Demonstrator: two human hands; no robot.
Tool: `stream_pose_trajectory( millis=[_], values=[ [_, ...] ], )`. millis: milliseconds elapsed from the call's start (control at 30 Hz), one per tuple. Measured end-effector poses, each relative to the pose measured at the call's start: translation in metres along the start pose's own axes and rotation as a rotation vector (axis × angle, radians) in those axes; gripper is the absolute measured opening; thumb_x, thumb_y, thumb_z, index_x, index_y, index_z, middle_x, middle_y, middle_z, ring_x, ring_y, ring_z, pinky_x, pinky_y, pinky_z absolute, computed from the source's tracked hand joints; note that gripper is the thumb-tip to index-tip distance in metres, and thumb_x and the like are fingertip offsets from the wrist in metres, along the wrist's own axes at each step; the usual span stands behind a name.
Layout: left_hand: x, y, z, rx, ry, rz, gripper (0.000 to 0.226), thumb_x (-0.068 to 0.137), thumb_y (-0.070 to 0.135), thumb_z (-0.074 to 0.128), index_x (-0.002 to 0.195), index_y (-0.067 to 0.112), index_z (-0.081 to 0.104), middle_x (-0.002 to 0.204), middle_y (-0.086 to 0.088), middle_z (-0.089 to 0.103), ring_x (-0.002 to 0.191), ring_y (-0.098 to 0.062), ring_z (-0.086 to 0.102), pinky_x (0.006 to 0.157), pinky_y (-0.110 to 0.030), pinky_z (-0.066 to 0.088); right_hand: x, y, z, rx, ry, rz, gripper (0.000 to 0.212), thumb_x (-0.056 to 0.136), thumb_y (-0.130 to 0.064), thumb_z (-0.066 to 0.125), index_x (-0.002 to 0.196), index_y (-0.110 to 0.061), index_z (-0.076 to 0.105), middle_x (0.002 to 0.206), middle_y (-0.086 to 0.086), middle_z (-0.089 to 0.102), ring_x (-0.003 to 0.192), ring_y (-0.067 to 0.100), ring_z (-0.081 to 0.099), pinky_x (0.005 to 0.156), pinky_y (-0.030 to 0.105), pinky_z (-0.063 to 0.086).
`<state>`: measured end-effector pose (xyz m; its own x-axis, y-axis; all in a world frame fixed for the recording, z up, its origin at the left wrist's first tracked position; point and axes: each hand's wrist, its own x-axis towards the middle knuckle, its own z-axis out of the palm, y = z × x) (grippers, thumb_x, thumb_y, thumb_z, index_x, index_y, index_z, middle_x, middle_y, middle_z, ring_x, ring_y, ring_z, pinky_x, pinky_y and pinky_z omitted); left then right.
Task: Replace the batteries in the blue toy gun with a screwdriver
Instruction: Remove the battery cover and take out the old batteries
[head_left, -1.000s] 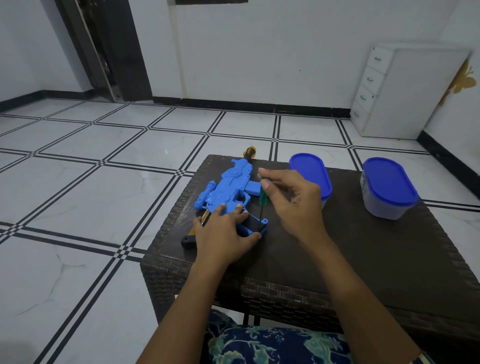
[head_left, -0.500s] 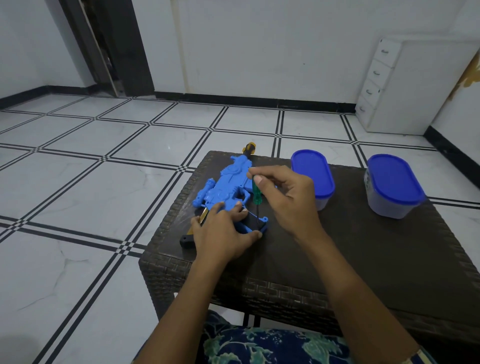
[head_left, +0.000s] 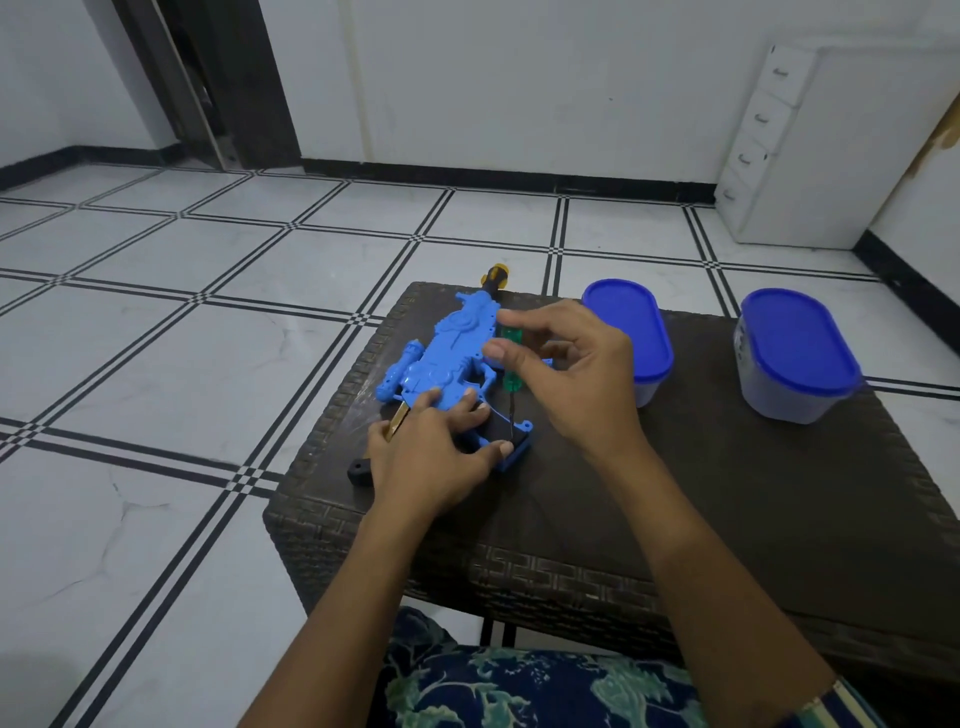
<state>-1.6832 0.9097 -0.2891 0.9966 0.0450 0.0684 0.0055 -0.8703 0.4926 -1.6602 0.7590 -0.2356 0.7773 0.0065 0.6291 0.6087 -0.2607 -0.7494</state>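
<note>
The blue toy gun (head_left: 447, 358) lies on its side at the left end of the dark woven table (head_left: 727, 499), muzzle pointing away. My left hand (head_left: 431, 457) presses down on its grip, fingers spread over it. My right hand (head_left: 566, 379) pinches the green handle of a small screwdriver (head_left: 509, 371) between thumb and fingers. The screwdriver stands nearly upright, its thin shaft reaching down to the base of the grip (head_left: 517, 441).
Two tubs with blue lids stand on the table's far side, one (head_left: 631, 332) right behind my right hand, the other (head_left: 795, 353) farther right. A black-and-yellow tip (head_left: 493, 275) pokes past the table's far edge. The table's left edge is close to the gun.
My right hand's fingers have shifted around the screwdriver handle, which stays upright on the grip. The left hand keeps its hold. The view has tilted slightly.
</note>
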Motion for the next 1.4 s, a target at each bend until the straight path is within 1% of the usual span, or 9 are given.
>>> stream_pose_trajectory(
  millis=[100, 200, 300, 433, 600, 767, 1000, 1167, 1400],
  values=[
    [0.0007, 0.0002, -0.0003, -0.012, -0.01, -0.001, 0.057, 0.074, 0.066, 0.061, 0.128, 0.047, 0.053, 0.146, 0.028, 0.037, 0.142, 0.0, 0.016, 0.113, -0.05, 0.013, 0.0028, 0.0024, -0.0056, -0.034, -0.03, 0.011, 0.024, 0.085, -0.012, 0.074, 0.109, -0.015, 0.073, 0.096, -0.004, 0.072, 0.092, 0.007, 0.066, 0.079, 0.021, 0.055],
    [0.0007, 0.0, -0.001, -0.017, -0.011, -0.006, 0.057, 0.074, 0.066, 0.061, 0.127, 0.048, 0.053, 0.145, 0.029, 0.037, 0.142, 0.001, 0.016, 0.114, -0.05, 0.012, 0.0019, 0.0021, -0.006, 0.011, -0.05, 0.073, 0.024, 0.088, -0.012, 0.067, 0.111, -0.019, 0.072, 0.105, -0.005, 0.073, 0.101, 0.009, 0.067, 0.087, 0.034, 0.057],
    [-0.0004, -0.0003, -0.0011, -0.009, -0.005, 0.002, 0.057, 0.075, 0.067, 0.06, 0.128, 0.047, 0.053, 0.145, 0.03, 0.036, 0.142, 0.001, 0.016, 0.114, -0.049, 0.012, 0.0011, -0.0001, -0.0026, -0.002, -0.038, 0.03, 0.023, 0.083, -0.022, 0.075, 0.105, -0.021, 0.074, 0.101, -0.004, 0.07, 0.1, 0.013, 0.065, 0.08, 0.033, 0.058],
    [0.0009, -0.0013, -0.0009, -0.003, -0.016, 0.002, 0.057, 0.075, 0.067, 0.06, 0.128, 0.047, 0.053, 0.146, 0.029, 0.036, 0.142, 0.0, 0.016, 0.114, -0.05, 0.011, 0.0054, 0.0024, -0.0046, -0.013, -0.012, 0.009, 0.021, 0.084, -0.01, 0.074, 0.105, -0.012, 0.074, 0.096, -0.001, 0.069, 0.091, 0.009, 0.067, 0.077, 0.02, 0.055],
    [0.0032, -0.0054, 0.0012, -0.005, -0.011, -0.001, 0.057, 0.072, 0.07, 0.06, 0.126, 0.05, 0.053, 0.146, 0.027, 0.037, 0.142, 0.0, 0.019, 0.112, -0.047, 0.014, 0.0026, 0.0032, -0.0081, 0.041, -0.049, 0.091, 0.023, 0.088, -0.012, 0.065, 0.108, -0.018, 0.074, 0.104, -0.009, 0.072, 0.103, 0.01, 0.066, 0.088, 0.038, 0.056],
    [0.0035, -0.0048, 0.0, 0.012, -0.007, 0.008, 0.055, 0.073, 0.068, 0.061, 0.125, 0.052, 0.053, 0.147, 0.022, 0.038, 0.142, -0.002, 0.02, 0.109, -0.045, 0.017, 0.0029, 0.0017, -0.0033, 0.042, -0.016, 0.015, 0.022, 0.08, -0.012, 0.078, 0.101, -0.015, 0.075, 0.096, -0.001, 0.068, 0.095, 0.016, 0.066, 0.076, 0.037, 0.059],
    [0.0036, -0.003, -0.0022, 0.013, -0.021, -0.009, 0.057, 0.073, 0.067, 0.062, 0.127, 0.051, 0.052, 0.151, 0.014, 0.036, 0.143, -0.005, 0.021, 0.111, -0.046, 0.017, 0.0012, 0.0023, -0.0063, 0.057, -0.082, 0.086, 0.02, 0.088, -0.009, 0.067, 0.105, -0.016, 0.074, 0.104, -0.007, 0.073, 0.105, 0.009, 0.066, 0.09, 0.039, 0.056],
    [0.0042, -0.0046, -0.0011, 0.012, -0.019, -0.001, 0.057, 0.073, 0.068, 0.062, 0.126, 0.051, 0.053, 0.15, 0.016, 0.036, 0.143, -0.005, 0.021, 0.109, -0.045, 0.017, 0.0028, -0.0012, -0.0045, 0.094, 0.005, 0.062, 0.016, 0.077, -0.013, 0.081, 0.089, -0.022, 0.074, 0.093, 0.0, 0.07, 0.091, 0.019, 0.068, 0.076, 0.039, 0.059],
    [0.003, -0.0008, -0.0047, 0.017, -0.028, -0.014, 0.055, 0.074, 0.067, 0.061, 0.126, 0.051, 0.052, 0.152, 0.012, 0.033, 0.143, -0.007, 0.022, 0.11, -0.045, 0.016, 0.0007, -0.0013, -0.0065, 0.041, -0.032, 0.089, 0.017, 0.087, -0.009, 0.069, 0.102, -0.013, 0.074, 0.096, -0.004, 0.074, 0.096, 0.011, 0.068, 0.084, 0.038, 0.057]
  ],
)
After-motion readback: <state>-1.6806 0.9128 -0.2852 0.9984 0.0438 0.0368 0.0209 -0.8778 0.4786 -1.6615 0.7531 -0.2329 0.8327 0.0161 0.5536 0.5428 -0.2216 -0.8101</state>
